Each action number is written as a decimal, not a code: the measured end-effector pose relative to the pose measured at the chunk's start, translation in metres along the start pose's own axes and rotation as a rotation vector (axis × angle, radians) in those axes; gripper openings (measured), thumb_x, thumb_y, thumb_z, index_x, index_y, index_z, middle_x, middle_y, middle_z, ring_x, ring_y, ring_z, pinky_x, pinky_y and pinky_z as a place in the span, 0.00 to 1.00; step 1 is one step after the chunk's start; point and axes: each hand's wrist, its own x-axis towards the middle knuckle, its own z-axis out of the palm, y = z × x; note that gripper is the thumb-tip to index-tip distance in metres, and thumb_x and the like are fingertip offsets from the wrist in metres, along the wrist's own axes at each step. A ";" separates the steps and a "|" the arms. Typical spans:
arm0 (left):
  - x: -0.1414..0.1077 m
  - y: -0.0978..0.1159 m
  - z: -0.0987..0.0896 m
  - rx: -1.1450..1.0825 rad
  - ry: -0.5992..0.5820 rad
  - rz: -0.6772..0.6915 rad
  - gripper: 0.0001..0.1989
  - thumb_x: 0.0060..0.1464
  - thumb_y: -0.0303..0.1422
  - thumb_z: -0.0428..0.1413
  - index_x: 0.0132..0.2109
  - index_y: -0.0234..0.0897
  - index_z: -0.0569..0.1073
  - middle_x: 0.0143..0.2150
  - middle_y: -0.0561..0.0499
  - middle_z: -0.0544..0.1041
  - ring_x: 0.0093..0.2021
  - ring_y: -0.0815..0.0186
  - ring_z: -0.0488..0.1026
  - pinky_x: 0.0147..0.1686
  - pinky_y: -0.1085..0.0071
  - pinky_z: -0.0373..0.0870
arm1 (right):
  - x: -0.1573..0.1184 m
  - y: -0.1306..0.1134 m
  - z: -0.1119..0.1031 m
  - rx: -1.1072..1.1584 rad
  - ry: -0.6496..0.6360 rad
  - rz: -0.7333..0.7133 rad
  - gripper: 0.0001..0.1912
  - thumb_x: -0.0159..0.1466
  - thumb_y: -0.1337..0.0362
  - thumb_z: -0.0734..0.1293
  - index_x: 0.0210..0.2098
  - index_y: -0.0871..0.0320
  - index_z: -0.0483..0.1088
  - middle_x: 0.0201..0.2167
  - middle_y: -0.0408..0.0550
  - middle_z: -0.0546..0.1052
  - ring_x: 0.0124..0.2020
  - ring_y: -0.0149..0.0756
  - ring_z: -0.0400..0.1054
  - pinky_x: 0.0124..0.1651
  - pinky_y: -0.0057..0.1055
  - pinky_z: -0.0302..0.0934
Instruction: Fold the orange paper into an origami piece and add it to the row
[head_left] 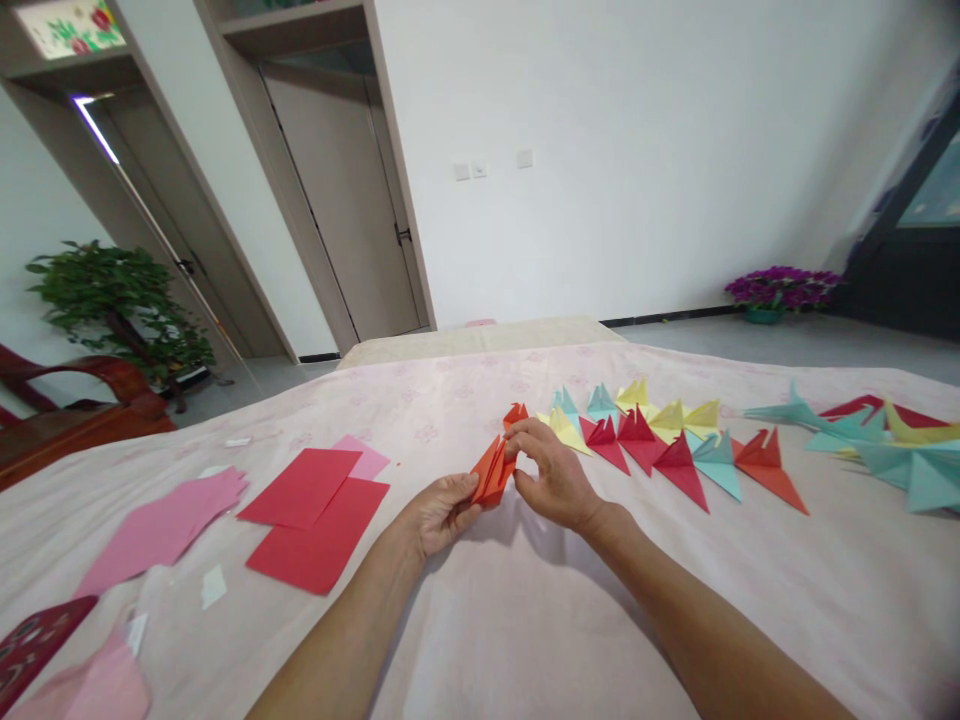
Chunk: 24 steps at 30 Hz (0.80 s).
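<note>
Both my hands hold an orange folded paper [491, 474] above the cloth-covered table. My left hand [444, 512] pinches its left lower side between thumb and fingers. At its right upper edge, the curled fingers of my right hand [553, 474] grip the paper. Just behind the fingers shows another small orange folded piece [515, 413]; whether it touches the held paper I cannot tell. To the right of my right hand stand several folded paper cranes in rows, among them a red crane [679, 465], a light blue crane [718, 462] and an orange crane [769, 465].
Red paper squares [319, 540] and pink paper sheets [161, 520] lie at the left on the pale tablecloth [465, 640]. A dark red phone [37, 645] rests at the near left edge. Larger, flatter folded paper pieces [900, 450] are heaped at the far right.
</note>
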 end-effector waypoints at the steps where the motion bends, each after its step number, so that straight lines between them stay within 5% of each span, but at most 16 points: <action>1: 0.000 0.000 0.000 -0.008 0.014 0.012 0.06 0.56 0.24 0.59 0.40 0.23 0.76 0.30 0.44 0.80 0.26 0.68 0.79 0.21 0.81 0.76 | 0.000 -0.001 -0.001 -0.010 -0.008 -0.025 0.19 0.46 0.80 0.61 0.34 0.54 0.69 0.46 0.49 0.71 0.49 0.43 0.66 0.52 0.43 0.63; 9: 0.001 0.002 0.002 -0.020 0.054 0.122 0.07 0.57 0.24 0.58 0.42 0.23 0.77 0.34 0.42 0.82 0.30 0.65 0.80 0.24 0.80 0.77 | 0.005 -0.007 -0.007 -0.094 -0.106 -0.152 0.05 0.59 0.62 0.71 0.36 0.52 0.76 0.58 0.50 0.68 0.58 0.48 0.60 0.61 0.49 0.54; 12: 0.002 0.000 0.003 -0.042 0.076 0.196 0.04 0.56 0.23 0.59 0.39 0.25 0.78 0.31 0.44 0.81 0.28 0.67 0.79 0.27 0.79 0.78 | 0.004 -0.005 -0.006 -0.112 -0.122 -0.168 0.08 0.61 0.56 0.71 0.38 0.50 0.77 0.62 0.49 0.65 0.62 0.49 0.55 0.63 0.51 0.50; 17: 0.001 -0.007 0.009 -0.047 0.042 0.276 0.04 0.53 0.26 0.63 0.36 0.27 0.78 0.32 0.45 0.81 0.28 0.69 0.78 0.29 0.79 0.78 | 0.003 -0.001 -0.004 -0.097 -0.088 -0.158 0.06 0.63 0.57 0.69 0.35 0.50 0.77 0.62 0.47 0.65 0.64 0.48 0.52 0.64 0.52 0.48; 24: 0.003 -0.016 0.014 -0.223 0.031 0.292 0.07 0.55 0.26 0.61 0.42 0.29 0.78 0.36 0.44 0.81 0.33 0.67 0.80 0.31 0.79 0.78 | 0.003 0.002 0.003 -0.011 0.061 -0.053 0.11 0.67 0.61 0.64 0.30 0.54 0.75 0.57 0.50 0.70 0.58 0.45 0.61 0.61 0.51 0.52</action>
